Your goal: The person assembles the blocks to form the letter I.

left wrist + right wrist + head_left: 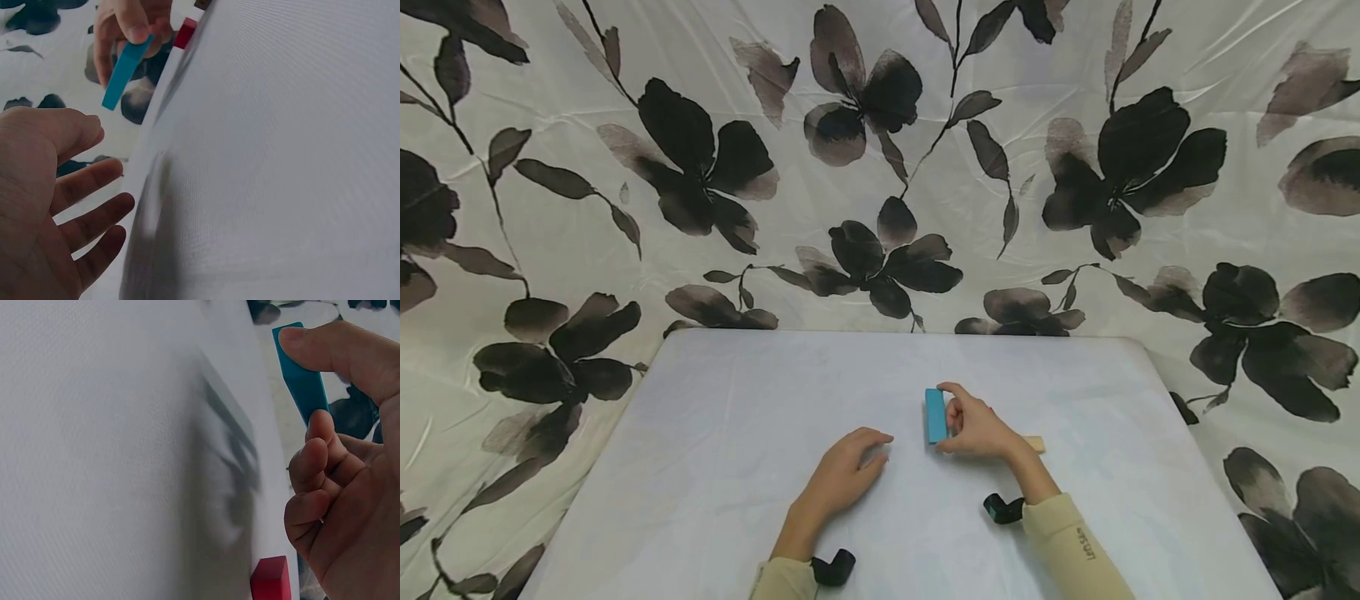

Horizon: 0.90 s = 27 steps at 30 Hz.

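A flat blue block (936, 416) is pinched by its two ends between the thumb and a fingertip of my right hand (979, 425). In the right wrist view the blue block (304, 378) stands off the white surface, with a shadow below it. My left hand (842, 471) is to the left of the block, its fingers loosely extended and holding nothing. Its open palm and spread fingers show in the left wrist view, below the blue block (127, 72). A red block (270, 579) stands under the right hand, mostly hidden in the head view.
A pale wooden block (1036, 443) lies partly behind the right wrist. The white table (715, 400) ends at a back edge, beyond which hangs a flower-printed cloth (790, 292). Black wrist cameras (835, 568) are worn under both wrists.
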Motion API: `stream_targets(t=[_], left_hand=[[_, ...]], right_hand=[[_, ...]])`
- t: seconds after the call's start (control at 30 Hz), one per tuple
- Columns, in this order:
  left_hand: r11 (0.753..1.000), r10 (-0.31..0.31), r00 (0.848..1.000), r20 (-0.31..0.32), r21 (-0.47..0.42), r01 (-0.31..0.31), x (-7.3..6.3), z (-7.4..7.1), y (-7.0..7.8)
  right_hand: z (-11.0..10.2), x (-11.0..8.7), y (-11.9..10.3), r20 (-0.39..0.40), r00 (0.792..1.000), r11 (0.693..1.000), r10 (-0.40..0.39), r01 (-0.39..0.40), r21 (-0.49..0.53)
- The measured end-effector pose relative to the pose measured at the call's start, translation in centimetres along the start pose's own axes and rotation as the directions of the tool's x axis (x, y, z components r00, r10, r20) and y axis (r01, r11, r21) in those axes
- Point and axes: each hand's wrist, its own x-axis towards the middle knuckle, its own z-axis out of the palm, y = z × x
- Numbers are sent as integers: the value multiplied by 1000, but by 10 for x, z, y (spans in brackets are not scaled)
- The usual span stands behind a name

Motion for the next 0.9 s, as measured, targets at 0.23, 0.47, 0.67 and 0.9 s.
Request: stream_targets(t=[0.23, 0.47, 0.67, 0.9], left_hand=[[1000, -6, 1000, 16, -4, 6, 5, 5, 1], [1000, 8, 1000, 20, -21, -8, 8, 5, 4], [1000, 7, 1000, 12, -13, -7, 10, 6, 1], [1000, 6, 1000, -4, 3, -6, 12, 4, -2]], right_hand=[[5, 3, -3, 5, 1000, 1000, 18, -18, -7], [5, 5, -7, 5, 1000, 1000, 12, -12, 5], [9, 9, -4, 18, 1000, 1000, 6, -7, 11], [14, 12, -6, 32, 999, 1000, -11, 11, 10]])
